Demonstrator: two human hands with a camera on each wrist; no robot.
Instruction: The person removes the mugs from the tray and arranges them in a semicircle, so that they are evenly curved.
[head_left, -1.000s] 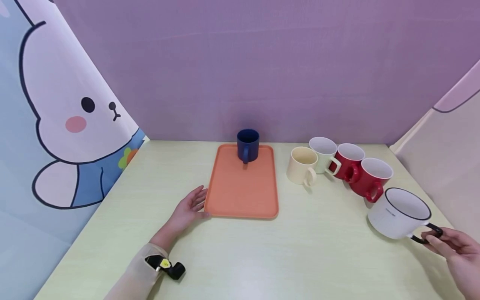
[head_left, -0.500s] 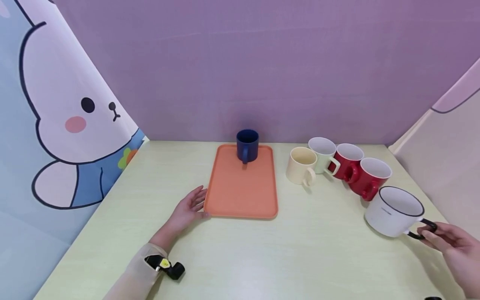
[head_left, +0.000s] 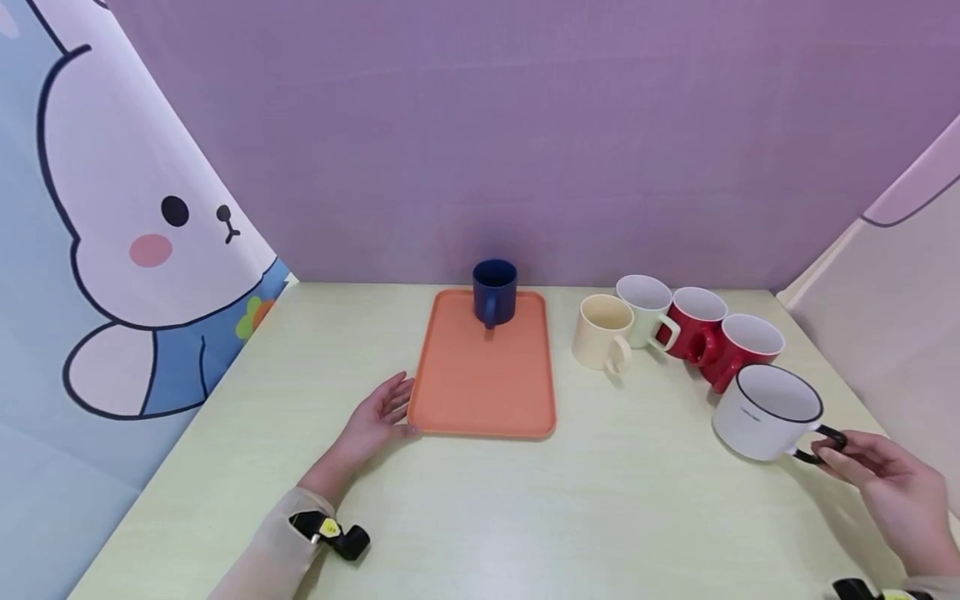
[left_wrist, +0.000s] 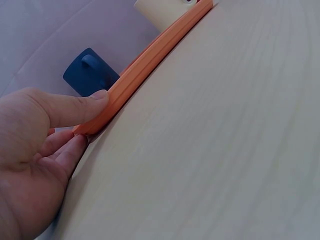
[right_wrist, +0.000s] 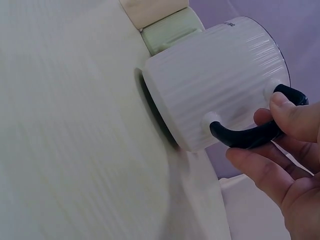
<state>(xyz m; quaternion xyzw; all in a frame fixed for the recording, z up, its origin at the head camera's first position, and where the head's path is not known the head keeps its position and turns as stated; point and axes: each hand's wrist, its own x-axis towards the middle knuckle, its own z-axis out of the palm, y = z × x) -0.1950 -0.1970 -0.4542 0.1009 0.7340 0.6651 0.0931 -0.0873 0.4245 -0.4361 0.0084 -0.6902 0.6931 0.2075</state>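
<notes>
An orange tray [head_left: 486, 379] lies on the table, and a navy blue mug [head_left: 494, 292] stands near its far edge. My left hand [head_left: 375, 421] holds the tray's near left corner, thumb against the front edge and fingers at the left side. At the right, my right hand [head_left: 885, 479] grips the black handle [right_wrist: 245, 136] of a white enamel-style mug [head_left: 761, 423] with a dark rim. That mug tilts slightly, and a dark shadow shows under its base in the right wrist view. It partly hides the nearer red mug [head_left: 731, 354].
Behind the white mug stand another red mug [head_left: 686, 329], a pale green mug [head_left: 641, 308] and a cream mug [head_left: 600, 342], in a slanting row. A purple cloth wall [head_left: 487, 142] rises at the table's back, with printed panels at both sides.
The right hand has carried the white mug leftward and a little away from me, in front of the nearer red mug. The left hand and the tray stay where they were.
</notes>
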